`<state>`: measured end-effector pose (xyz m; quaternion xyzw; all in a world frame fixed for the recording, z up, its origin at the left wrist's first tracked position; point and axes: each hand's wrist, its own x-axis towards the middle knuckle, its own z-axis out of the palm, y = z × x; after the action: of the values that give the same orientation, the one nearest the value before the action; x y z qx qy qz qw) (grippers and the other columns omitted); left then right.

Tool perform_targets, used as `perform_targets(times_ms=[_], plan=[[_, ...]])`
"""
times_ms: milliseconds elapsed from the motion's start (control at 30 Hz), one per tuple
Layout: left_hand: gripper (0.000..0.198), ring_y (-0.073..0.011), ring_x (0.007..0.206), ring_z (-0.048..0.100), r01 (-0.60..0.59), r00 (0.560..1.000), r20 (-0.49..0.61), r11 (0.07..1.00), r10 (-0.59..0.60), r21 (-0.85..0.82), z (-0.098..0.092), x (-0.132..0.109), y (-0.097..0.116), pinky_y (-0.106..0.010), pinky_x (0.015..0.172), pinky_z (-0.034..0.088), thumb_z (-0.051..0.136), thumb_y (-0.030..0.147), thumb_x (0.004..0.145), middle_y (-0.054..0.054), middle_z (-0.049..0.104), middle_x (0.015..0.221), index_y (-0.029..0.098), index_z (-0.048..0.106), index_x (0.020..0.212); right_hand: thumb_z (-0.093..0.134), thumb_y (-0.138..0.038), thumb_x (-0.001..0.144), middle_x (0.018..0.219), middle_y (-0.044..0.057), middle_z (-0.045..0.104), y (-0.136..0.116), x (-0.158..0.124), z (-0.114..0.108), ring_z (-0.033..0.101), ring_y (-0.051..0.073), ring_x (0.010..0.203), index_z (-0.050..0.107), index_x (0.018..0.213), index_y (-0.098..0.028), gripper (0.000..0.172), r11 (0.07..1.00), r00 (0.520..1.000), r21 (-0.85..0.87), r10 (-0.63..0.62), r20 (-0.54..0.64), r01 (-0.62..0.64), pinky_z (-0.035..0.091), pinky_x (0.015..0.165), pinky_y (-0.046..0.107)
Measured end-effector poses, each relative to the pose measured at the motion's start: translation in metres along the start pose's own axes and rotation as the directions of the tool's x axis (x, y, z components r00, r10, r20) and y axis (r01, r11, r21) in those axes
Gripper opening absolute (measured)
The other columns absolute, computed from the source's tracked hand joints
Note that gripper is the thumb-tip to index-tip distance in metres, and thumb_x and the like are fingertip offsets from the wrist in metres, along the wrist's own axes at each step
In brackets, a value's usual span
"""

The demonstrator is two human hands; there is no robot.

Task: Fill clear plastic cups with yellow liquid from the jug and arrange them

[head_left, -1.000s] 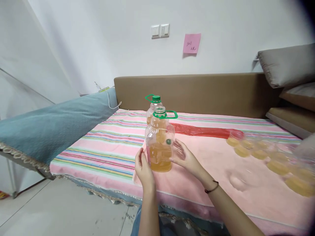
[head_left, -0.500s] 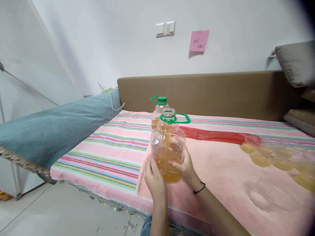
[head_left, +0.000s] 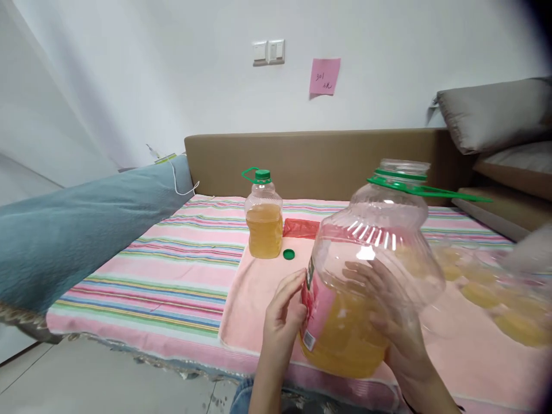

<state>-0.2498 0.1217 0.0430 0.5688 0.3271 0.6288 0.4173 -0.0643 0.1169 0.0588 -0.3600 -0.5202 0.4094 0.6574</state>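
- Uncapped jug [head_left: 340,259], part-full of yellow liquid [head_left: 345,345], tilts between left hand [head_left: 282,322] and right hand [head_left: 407,336], both cupped wide, holding it.
- Beyond the grip: capped bottle [head_left: 264,230], fuller.
- Right of it: cups [head_left: 483,293] of similar liquid.

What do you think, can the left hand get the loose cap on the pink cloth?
Probably yes: only pink cloth shows between the left hand and the loose cap. But that hand is on the open jug, so it would likely have to let go first.

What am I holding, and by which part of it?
The uncapped bottle, by the sides of its body, between your left hand and right hand.
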Motion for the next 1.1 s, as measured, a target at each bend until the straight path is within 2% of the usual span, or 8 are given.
perform_targets(times_ms=[67,200,400,533,667,767,900,1100], plan=[[0.056,-0.0276,0.131,0.047,0.104,0.98,0.185,0.984,-0.077,-0.141,0.01,-0.002,-0.001,-0.042,0.111,0.034,0.064,0.052,0.08,-0.008,0.054,0.139,0.028,0.057,0.129,0.072,-0.056,0.068,0.137,0.011,0.056,-0.004,-0.014,-0.024,0.053,0.035,0.125,0.039,0.14,-0.031,0.083,0.996,1.0,-0.092,-0.009,-0.001,0.009,0.045,0.101,0.05],[0.098,-0.0329,0.133,0.043,0.31,0.859,0.496,0.902,-0.131,-0.299,0.034,-0.008,-0.002,-0.045,0.112,0.031,0.078,0.061,0.054,-0.01,0.047,0.145,0.029,0.044,0.14,0.067,-0.068,0.063,0.121,0.012,0.068,0.001,-0.034,-0.08,0.066,0.038,0.107,0.04,0.141,-0.032,0.089,0.968,1.0,-0.249,0.012,-0.019,-0.016,0.057,0.085,0.049],[0.122,-0.0382,0.125,0.051,0.47,0.664,0.727,0.854,-0.175,-0.224,0.078,-0.025,0.0,-0.051,0.103,0.04,0.092,0.042,0.033,-0.015,0.052,0.139,0.028,0.038,0.142,0.062,-0.071,0.065,0.12,0.007,0.07,-0.032,-0.081,-0.137,0.065,0.038,0.11,0.037,0.143,-0.039,0.088,0.933,0.992,-0.337,0.108,-0.06,-0.122,0.058,0.082,0.047],[0.132,-0.0386,0.126,0.05,0.522,0.573,0.814,0.809,-0.097,-0.271,0.112,-0.039,0.002,-0.053,0.1,0.043,0.092,0.038,0.035,-0.016,0.045,0.145,0.033,0.024,0.147,0.066,-0.069,0.062,0.124,0.005,0.068,-0.066,-0.116,-0.152,0.061,0.04,0.116,0.039,0.142,-0.042,0.088,0.921,0.988,-0.358,0.152,-0.035,-0.154,0.053,0.091,0.05],[0.141,-0.0401,0.133,0.042,0.537,0.528,0.849,0.789,-0.037,-0.3,0.14,-0.053,-0.003,-0.056,0.105,0.039,0.093,0.035,0.034,-0.015,0.033,0.153,0.035,0.014,0.15,0.059,-0.067,0.068,0.122,0.006,0.07,-0.081,-0.138,-0.169,0.064,0.04,0.11,0.034,0.145,-0.042,0.084,0.897,0.97,-0.368,0.218,-0.109,-0.243,0.054,0.091,0.053],[0.154,-0.0447,0.131,0.043,0.577,0.478,0.873,0.783,-0.094,-0.231,0.156,-0.066,-0.014,-0.059,0.096,0.046,0.095,0.034,0.03,-0.017,0.022,0.157,0.037,-0.003,0.149,0.054,-0.066,0.074,0.123,0.007,0.069,-0.089,-0.148,-0.182,0.066,0.037,0.109,0.026,0.148,-0.039,0.084,0.875,0.954,-0.382,0.258,-0.151,-0.297,0.056,0.088,0.051],[0.152,-0.0448,0.118,0.056,0.662,0.373,0.911,0.739,-0.174,-0.13,0.17,-0.087,-0.026,-0.063,0.086,0.05,0.093,0.038,0.04,-0.02,0.028,0.153,0.039,-0.016,0.146,0.048,-0.059,0.082,0.131,0.007,0.064,-0.107,-0.155,-0.192,0.061,0.035,0.118,0.028,0.149,-0.036,0.073,0.838,0.918,-0.376,0.349,-0.187,-0.395,0.054,0.092,0.048],[0.139,-0.0419,0.123,0.053,0.733,0.396,0.91,0.64,-0.123,-0.232,0.188,-0.11,-0.033,-0.063,0.093,0.045,0.088,0.041,0.055,-0.02,0.036,0.149,0.04,-0.019,0.145,0.052,-0.054,0.083,0.15,0.002,0.045,-0.114,-0.16,-0.212,0.039,0.033,0.137,0.037,0.146,-0.034,0.068,0.739,0.845,-0.413,0.431,-0.317,-0.532,0.044,0.105,0.046]])
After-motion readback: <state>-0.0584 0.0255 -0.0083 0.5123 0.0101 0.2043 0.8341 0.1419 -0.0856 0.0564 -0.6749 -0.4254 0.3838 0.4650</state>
